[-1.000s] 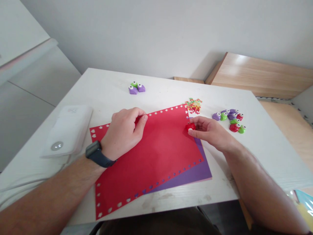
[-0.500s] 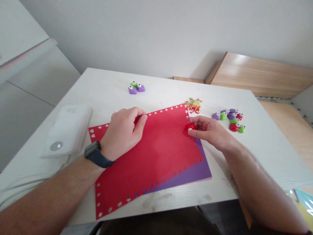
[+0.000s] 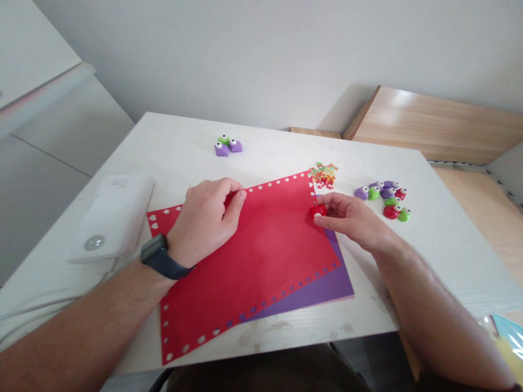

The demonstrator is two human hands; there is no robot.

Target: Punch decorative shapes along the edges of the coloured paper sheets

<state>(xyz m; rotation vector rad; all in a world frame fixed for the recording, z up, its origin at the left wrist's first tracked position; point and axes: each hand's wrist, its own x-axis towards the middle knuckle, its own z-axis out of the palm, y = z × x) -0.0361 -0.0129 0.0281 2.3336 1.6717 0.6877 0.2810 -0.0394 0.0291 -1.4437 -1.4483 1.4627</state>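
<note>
The red sheet (image 3: 278, 245) is pinched at its upper edge, partly covered, by the left hand (image 3: 210, 215). The purple sheet (image 3: 316, 289) is mostly hidden beneath. At the red sheet's right edge, a red punch (image 3: 317, 210), partly obscured, is gripped by the right hand (image 3: 349, 216).

A white device (image 3: 114, 212) lies on the left of the white table (image 3: 175, 147), with faint print at its far end and a round silvery spot (image 3: 95, 243) at its near end. Pale cables (image 3: 38, 302) run to the left edge of the view. A white cabinet (image 3: 53, 125) stands at left, and a grey wall (image 3: 245, 60) rises behind. At right are a wooden board (image 3: 433, 122) and a paler wooden surface (image 3: 469, 196). A shiny teal-and-yellow packet (image 3: 508, 337) shows at lower right, partly cut off.
</note>
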